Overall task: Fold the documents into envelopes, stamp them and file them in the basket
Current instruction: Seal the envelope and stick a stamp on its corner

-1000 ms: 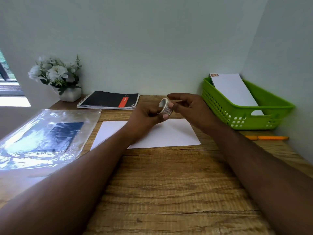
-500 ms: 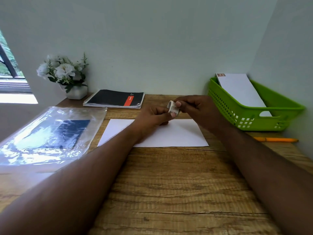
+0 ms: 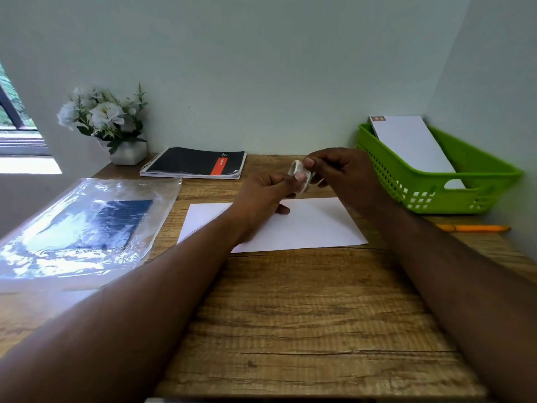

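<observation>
A small roll of stamps (image 3: 299, 173) is held in the air above the wooden table, over the far edge of a white envelope (image 3: 305, 225) that lies flat. My left hand (image 3: 261, 196) pinches the roll from the left with thumb and fingers. My right hand (image 3: 340, 173) pinches its upper edge from the right, thumb on top. A green basket (image 3: 436, 193) stands at the right against the wall, and a white envelope with a stamp (image 3: 406, 144) on its top corner leans inside it.
A clear plastic sleeve (image 3: 81, 231) with a dark sheet inside lies at the left. A black spiral notebook (image 3: 194, 162) and a pot of white flowers (image 3: 107, 123) sit at the back. An orange pen (image 3: 473, 228) lies in front of the basket.
Both hands stayed together on the stamp roll and turned it; the right thumb now sits on its top edge. The camera tilted slightly.
</observation>
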Tool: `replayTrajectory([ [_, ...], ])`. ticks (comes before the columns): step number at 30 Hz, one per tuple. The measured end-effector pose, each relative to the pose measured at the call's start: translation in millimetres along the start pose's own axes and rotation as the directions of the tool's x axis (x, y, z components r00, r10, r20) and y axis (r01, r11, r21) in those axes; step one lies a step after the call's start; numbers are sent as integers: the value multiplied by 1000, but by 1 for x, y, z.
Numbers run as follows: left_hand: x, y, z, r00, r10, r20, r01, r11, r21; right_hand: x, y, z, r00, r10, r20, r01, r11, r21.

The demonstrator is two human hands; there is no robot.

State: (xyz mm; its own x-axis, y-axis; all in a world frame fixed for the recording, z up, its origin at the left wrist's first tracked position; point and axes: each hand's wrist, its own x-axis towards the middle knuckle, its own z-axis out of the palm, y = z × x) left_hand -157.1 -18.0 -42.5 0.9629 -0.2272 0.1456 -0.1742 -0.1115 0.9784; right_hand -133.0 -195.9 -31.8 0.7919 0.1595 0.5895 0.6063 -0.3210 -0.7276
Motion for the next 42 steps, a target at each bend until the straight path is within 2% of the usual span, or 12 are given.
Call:
replayTrajectory([
  [2,-2,2,-2,1000,18,-23,-19,999,-31,0,-1,0,1000,22,16,-22,1000,7],
  [6,-5,8,-6,998,37,41,-39,998,44,-1,-2,4,996,77,47,-78,997,21],
  [10,-8,12,-8,995,-2,99,10,997,-81,-1,-1,6,979,195,65,-200,977,80],
  [12,-9,13,-7,991,9,133,5,994,-105,-2,-2,6,957,284,54,-289,942,169],
  [17,-9,13,-3,998,-45,50,51,991,-125,-2,-4,0,916,385,113,-400,855,329],
  [24,-12,15,-1,993,33,116,-24,997,-73,-3,-6,3,922,381,70,-381,859,343],
  [27,-12,20,-2,993,117,23,-117,993,-6,-3,-6,2,920,374,122,-391,840,376],
  [30,-8,23,-6,979,183,-89,-189,981,-52,-2,-8,5,911,361,200,-412,808,421],
  [34,-5,21,-8,990,133,-54,-137,988,-77,-3,-9,6,899,282,336,-425,746,512],
  [36,-6,20,-5,994,89,-59,-93,993,-69,-4,-9,5,888,238,393,-425,750,507],
  [39,-8,20,-3,998,60,-32,-61,998,-30,-5,-8,7,914,232,332,-374,802,466],
  [42,-7,18,-5,999,33,-29,-33,999,-25,-6,-8,7,927,245,286,-359,803,476],
])
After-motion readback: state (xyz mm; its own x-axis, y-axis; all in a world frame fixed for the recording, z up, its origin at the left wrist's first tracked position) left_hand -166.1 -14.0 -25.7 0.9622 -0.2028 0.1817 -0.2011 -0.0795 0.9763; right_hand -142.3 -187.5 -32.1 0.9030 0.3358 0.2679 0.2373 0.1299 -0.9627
